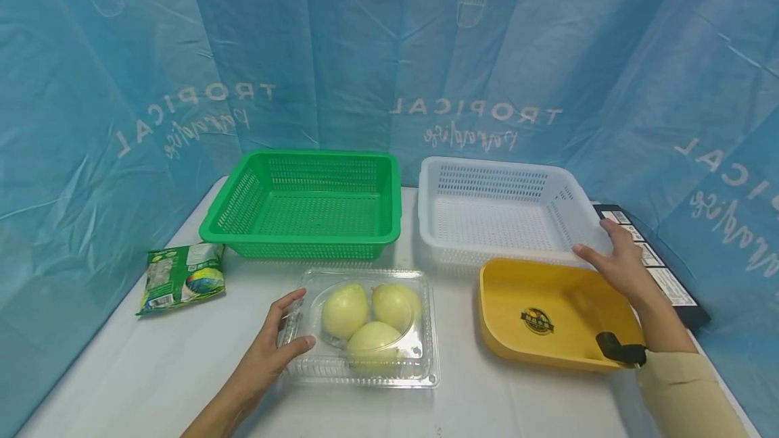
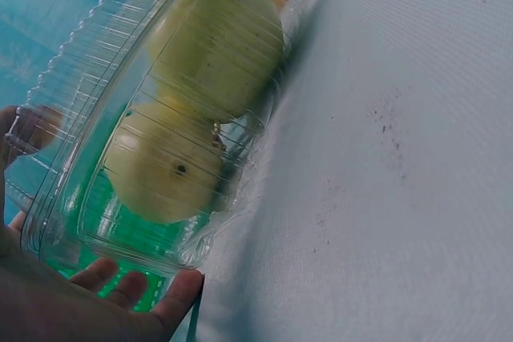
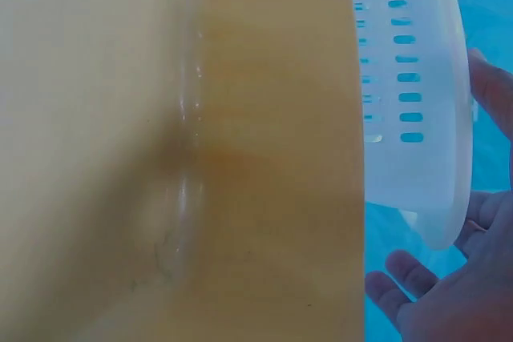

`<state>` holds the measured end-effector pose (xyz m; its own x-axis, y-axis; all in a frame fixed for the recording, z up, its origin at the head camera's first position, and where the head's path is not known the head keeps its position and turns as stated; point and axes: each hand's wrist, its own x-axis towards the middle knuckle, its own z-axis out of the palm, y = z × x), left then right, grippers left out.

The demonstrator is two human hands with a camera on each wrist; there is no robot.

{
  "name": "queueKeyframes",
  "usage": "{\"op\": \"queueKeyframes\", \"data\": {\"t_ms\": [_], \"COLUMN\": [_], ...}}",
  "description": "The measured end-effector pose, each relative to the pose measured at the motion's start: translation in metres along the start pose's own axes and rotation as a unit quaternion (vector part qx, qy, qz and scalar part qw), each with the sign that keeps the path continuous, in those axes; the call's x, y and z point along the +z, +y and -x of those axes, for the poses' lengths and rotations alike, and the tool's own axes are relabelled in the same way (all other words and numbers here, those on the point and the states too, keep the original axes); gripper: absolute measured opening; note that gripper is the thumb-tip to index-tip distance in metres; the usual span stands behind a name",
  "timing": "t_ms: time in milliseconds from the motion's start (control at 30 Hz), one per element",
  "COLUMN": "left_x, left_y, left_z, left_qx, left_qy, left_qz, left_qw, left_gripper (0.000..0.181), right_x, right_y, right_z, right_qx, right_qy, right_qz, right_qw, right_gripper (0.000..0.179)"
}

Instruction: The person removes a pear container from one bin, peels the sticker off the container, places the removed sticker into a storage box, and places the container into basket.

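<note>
As my left hand [image 1: 269, 345] spans the left end of the clear box [image 1: 431, 330] of pale fruit [image 1: 345, 311] on the table [image 1: 462, 370], fingers parted, my right hand [image 1: 622, 269], likewise spread, rests at the right of the white basket [image 1: 427, 213]; light, even pressure should suit both

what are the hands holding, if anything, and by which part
Whether either grips cannot be told: the left hand spans the clear container's left end, and the right hand is at the white basket's front right corner.
</note>
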<state>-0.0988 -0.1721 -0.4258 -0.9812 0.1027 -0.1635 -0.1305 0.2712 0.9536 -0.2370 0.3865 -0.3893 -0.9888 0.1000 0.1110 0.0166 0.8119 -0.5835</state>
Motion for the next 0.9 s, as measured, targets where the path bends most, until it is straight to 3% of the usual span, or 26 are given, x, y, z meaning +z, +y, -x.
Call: {"op": "queueKeyframes", "data": {"t_ms": [400,900], "left_x": [-0.0003,0.006], "left_y": [-0.0004,-0.0004], "left_z": [-0.0009,0.0042], "left_qx": [-0.007,0.027], "left_qy": [-0.011,0.008], "left_qz": [0.023,0.049], "left_qw": [0.9996,0.9984], "left_gripper": [0.073,0.068], "right_x": [0.0076,0.0093], "right_y": [0.006,0.0079], "right_z": [-0.0024,-0.0026], "right_qx": [-0.001,-0.021], "right_qy": [-0.016,-0.009], "right_qz": [-0.019,-0.019], "right_qw": [0.9997,0.9996], "right_gripper": [0.09,0.084]}}
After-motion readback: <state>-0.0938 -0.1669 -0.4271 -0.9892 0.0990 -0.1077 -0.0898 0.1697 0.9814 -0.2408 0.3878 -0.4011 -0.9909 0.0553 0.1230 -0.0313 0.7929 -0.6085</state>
